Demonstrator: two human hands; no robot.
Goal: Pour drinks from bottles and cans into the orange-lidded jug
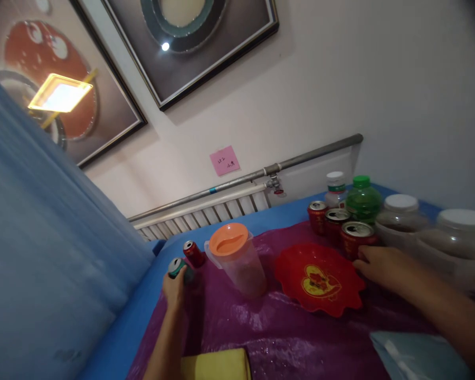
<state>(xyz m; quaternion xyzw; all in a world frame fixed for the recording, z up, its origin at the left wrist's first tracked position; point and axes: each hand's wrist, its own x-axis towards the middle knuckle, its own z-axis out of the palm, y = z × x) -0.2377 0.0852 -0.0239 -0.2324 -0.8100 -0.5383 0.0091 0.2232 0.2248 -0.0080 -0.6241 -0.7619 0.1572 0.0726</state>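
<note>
On the left side of the table, my left hand (pixel 174 289) is wrapped round a green drink can (pixel 179 267), which stands upright or nearly so. A smaller-looking red can (pixel 193 253) is just behind it. Over on the right, my right hand (pixel 376 266) has its fingers closed against the lower front of a red drink can (pixel 355 243); part of its grip is hidden. Beside those fingers lies a red scalloped plate (pixel 287 274) with a yellow heart print. Between my hands stands a clear plastic pitcher (pixel 243 269) with an orange lid.
Two more red cans (pixel 317 217), a white-capped bottle (pixel 335 195), a green bottle (pixel 363 203) and white-lidded jars (pixel 401 221) crowd the right rear. A yellow cloth (pixel 221 365) and a pale blue packet (pixel 415 351) lie nearer. A blue curtain (pixel 55 237) hangs at left; a radiator (pixel 221 210) is behind.
</note>
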